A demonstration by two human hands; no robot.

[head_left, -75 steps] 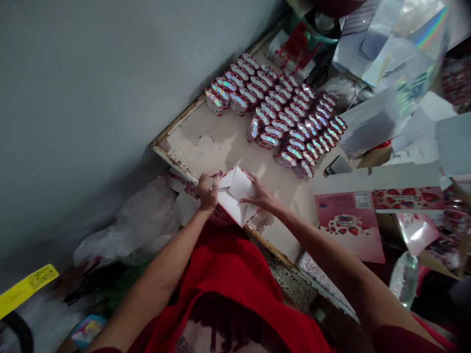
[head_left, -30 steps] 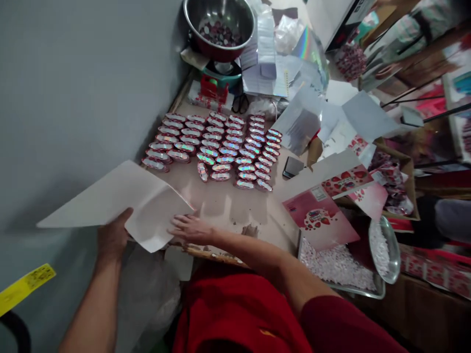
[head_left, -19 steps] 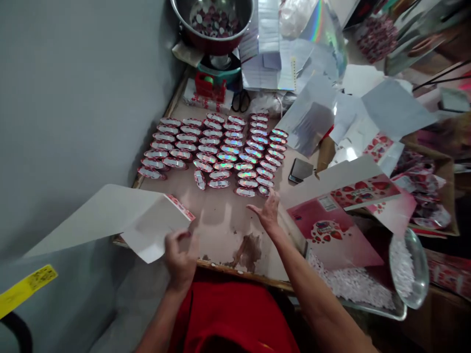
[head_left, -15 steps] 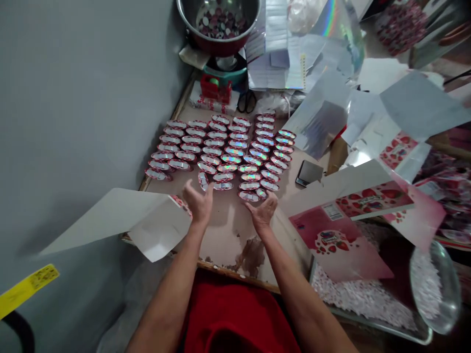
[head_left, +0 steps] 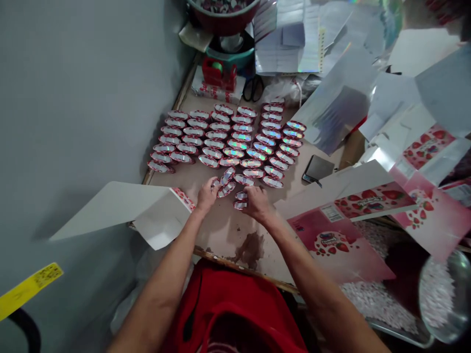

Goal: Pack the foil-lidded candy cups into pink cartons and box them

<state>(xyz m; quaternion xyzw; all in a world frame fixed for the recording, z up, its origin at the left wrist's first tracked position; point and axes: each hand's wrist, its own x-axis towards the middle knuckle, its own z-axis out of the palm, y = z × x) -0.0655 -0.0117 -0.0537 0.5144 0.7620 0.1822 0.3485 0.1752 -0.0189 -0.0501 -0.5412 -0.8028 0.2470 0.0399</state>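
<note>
Head view, left hand [head_left: 206, 195]: down on the board [head_left: 221, 230] now, no longer raised open; fingers curled round a foil-topped cup [head_left: 227, 175] at the near edge of the rows.
Head view, right hand [head_left: 257, 202]: also lowered, closed over a small cup [head_left: 241, 200] just in front of the rows.
Cup rows [head_left: 235, 142]: upright, tightly packed, mid-board; two near cups pulled out of line.
Folded white carton [head_left: 147, 215]: released, lying on the left board corner.
Meaning: carton set aside, cups being gathered.

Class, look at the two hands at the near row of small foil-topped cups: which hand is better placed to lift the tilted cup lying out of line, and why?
Probably the left hand: its fingertips already touch the tilted cup; the right hand is closed over another cup.
</note>
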